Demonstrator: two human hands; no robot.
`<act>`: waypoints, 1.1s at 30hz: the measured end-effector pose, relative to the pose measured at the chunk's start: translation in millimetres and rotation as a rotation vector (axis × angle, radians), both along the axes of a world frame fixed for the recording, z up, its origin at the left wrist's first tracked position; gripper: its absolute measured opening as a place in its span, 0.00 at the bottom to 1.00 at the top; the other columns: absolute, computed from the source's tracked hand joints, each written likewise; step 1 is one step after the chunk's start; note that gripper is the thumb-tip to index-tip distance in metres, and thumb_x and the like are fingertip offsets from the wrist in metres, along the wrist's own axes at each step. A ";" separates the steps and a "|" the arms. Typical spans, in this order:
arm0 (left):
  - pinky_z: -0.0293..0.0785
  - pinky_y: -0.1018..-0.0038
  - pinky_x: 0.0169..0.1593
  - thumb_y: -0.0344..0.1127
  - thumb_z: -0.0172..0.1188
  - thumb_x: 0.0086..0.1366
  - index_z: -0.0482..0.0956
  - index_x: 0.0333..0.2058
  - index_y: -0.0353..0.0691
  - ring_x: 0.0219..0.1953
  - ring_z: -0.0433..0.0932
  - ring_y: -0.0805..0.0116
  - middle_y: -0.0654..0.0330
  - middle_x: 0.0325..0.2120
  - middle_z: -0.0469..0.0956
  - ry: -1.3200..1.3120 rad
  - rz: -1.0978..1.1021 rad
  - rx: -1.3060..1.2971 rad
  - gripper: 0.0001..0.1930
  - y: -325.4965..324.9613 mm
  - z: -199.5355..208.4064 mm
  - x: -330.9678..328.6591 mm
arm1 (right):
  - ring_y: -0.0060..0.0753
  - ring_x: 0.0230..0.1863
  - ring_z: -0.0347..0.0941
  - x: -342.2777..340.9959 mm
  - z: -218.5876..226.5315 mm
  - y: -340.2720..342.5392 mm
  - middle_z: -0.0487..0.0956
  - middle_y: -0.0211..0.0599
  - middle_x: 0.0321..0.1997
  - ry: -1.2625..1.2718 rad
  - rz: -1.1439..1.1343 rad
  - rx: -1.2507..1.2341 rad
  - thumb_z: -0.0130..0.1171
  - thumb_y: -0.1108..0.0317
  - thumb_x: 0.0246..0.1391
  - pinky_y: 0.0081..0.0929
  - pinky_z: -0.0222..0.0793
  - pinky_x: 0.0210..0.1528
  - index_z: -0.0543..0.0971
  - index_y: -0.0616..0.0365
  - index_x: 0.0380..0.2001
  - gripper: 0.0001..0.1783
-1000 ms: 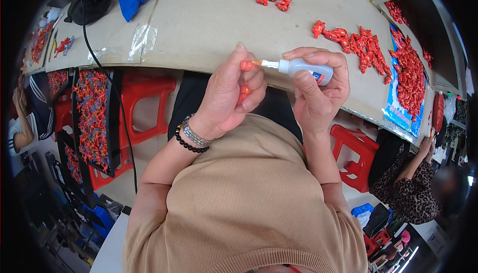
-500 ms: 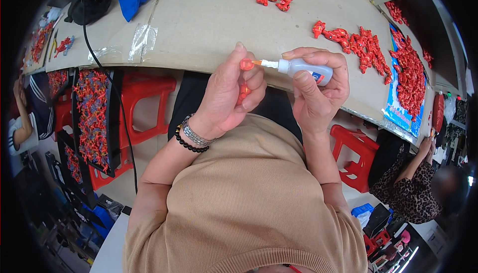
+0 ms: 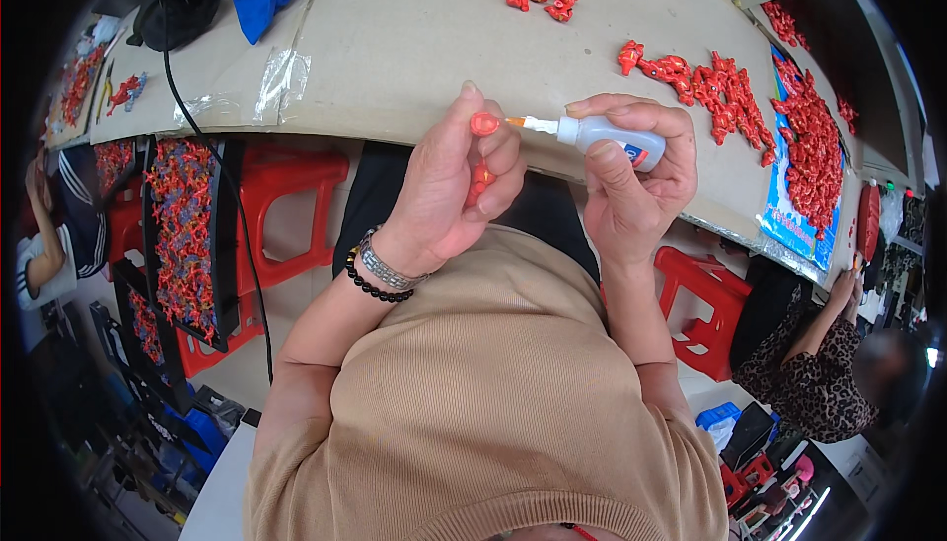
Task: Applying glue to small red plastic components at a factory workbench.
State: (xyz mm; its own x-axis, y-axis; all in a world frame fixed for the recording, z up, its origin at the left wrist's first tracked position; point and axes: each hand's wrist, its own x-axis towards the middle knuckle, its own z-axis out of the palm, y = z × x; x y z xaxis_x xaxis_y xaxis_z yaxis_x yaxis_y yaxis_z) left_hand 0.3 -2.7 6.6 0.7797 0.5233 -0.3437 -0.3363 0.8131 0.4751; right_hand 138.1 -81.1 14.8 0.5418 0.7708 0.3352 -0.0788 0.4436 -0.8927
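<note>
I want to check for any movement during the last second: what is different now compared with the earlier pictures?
Almost nothing changed. The left hand keeps the same grip on the small red piece, and the right hand keeps holding the small glue bottle, its orange tip still right at the piece. Both hands stay above the table edge. The red pieces on the table lie as before.

The left hand (image 3: 449, 196) is pinching a red piece (image 3: 483, 125) upright, while the right hand (image 3: 631, 186) is gripping a glue bottle (image 3: 607, 137), its nozzle tip nearly touching the piece, above the table (image 3: 414, 38) edge.
</note>
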 end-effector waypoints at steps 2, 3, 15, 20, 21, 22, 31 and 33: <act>0.48 0.81 0.15 0.54 0.35 0.73 0.58 0.22 0.46 0.12 0.52 0.77 0.68 0.14 0.53 0.006 -0.004 0.004 0.23 -0.2 0.2 0.3 | 0.24 0.38 0.74 -0.2 -0.3 0.4 0.79 0.46 0.39 -0.007 0.000 -0.011 0.57 0.83 0.48 0.19 0.69 0.41 0.71 0.61 0.38 0.13; 0.48 0.81 0.15 0.54 0.35 0.73 0.58 0.22 0.46 0.12 0.52 0.77 0.68 0.14 0.53 0.005 -0.004 0.003 0.23 -0.3 0.4 0.4 | 0.24 0.37 0.74 -0.2 -0.5 0.5 0.79 0.46 0.39 -0.014 0.001 -0.022 0.57 0.83 0.48 0.19 0.69 0.40 0.71 0.61 0.38 0.13; 0.50 0.81 0.15 0.57 0.34 0.72 0.60 0.25 0.46 0.12 0.55 0.78 0.68 0.16 0.57 0.027 0.012 0.111 0.23 -0.7 -3.1 -0.4 | 0.22 0.36 0.74 1.0 3.5 -6.0 0.79 0.47 0.39 -0.029 0.001 0.034 0.56 0.85 0.47 0.16 0.68 0.36 0.71 0.61 0.38 0.14; 0.49 0.82 0.16 0.58 0.35 0.72 0.64 0.26 0.46 0.13 0.58 0.78 0.66 0.18 0.61 0.008 0.016 0.158 0.24 0.3 -9.0 -1.4 | 0.22 0.36 0.74 2.0 3.1 -6.9 0.79 0.47 0.39 -0.042 0.012 0.032 0.56 0.85 0.47 0.15 0.68 0.35 0.71 0.61 0.38 0.14; 0.49 0.82 0.16 0.58 0.35 0.72 0.64 0.26 0.46 0.13 0.58 0.78 0.66 0.18 0.61 0.011 0.021 0.168 0.24 0.0 -8.8 -1.2 | 0.23 0.36 0.74 2.1 2.7 -7.2 0.79 0.47 0.39 -0.039 0.023 0.028 0.56 0.85 0.47 0.15 0.68 0.35 0.71 0.61 0.38 0.14; 0.49 0.83 0.16 0.59 0.35 0.72 0.64 0.26 0.45 0.13 0.58 0.78 0.66 0.18 0.62 0.015 0.025 0.177 0.24 -0.2 -8.8 -0.9 | 0.23 0.36 0.74 2.2 2.1 -7.4 0.79 0.47 0.39 -0.039 0.022 0.028 0.56 0.85 0.47 0.15 0.68 0.35 0.71 0.61 0.38 0.14; 0.50 0.83 0.14 0.59 0.34 0.71 0.67 0.30 0.44 0.13 0.57 0.79 0.66 0.23 0.66 -0.064 0.039 0.076 0.25 -2.5 -7.1 -0.2 | 0.23 0.36 0.73 -2.0 -3.4 -3.3 0.79 0.48 0.38 0.077 -0.031 0.022 0.53 0.86 0.47 0.16 0.68 0.36 0.70 0.61 0.38 0.14; 0.51 0.83 0.15 0.58 0.33 0.72 0.66 0.31 0.45 0.12 0.57 0.80 0.67 0.24 0.66 -0.087 0.032 0.101 0.24 -2.0 -9.0 -0.6 | 0.23 0.35 0.73 -2.6 -3.4 -2.6 0.79 0.48 0.38 0.121 -0.029 0.010 0.52 0.86 0.47 0.17 0.68 0.36 0.70 0.61 0.38 0.14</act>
